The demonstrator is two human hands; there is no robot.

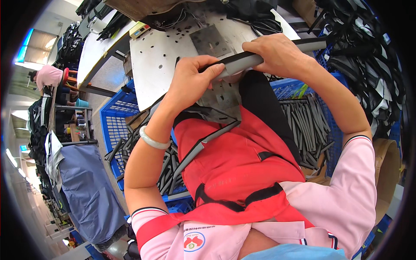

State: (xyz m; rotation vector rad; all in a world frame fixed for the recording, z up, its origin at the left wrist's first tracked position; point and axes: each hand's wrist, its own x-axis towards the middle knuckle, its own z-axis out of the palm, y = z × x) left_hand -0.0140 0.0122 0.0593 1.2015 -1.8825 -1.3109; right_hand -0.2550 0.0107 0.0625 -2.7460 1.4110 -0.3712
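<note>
Grey padded strip [277, 51] with black edging runs lengthwise from lower left up to the right above the white worktable [151, 60], its middle hidden under gripping fingers. Left hand [190, 80] pinches one end; right hand [277, 54] wraps around it further along.

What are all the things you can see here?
Padded strap: one, grey with black edge, held in both hands.
Work table: one, white, ahead.
Metal plate: one, grey, on the table.
Crates: two, blue, left and right of the lap.
Strips: many, grey, inside the crates.
Apron: one, red with black bands, over the lap.
Bangle: one, pale, left wrist.
Left hand: gripping the strap.
Right hand: gripping the strap.
</note>
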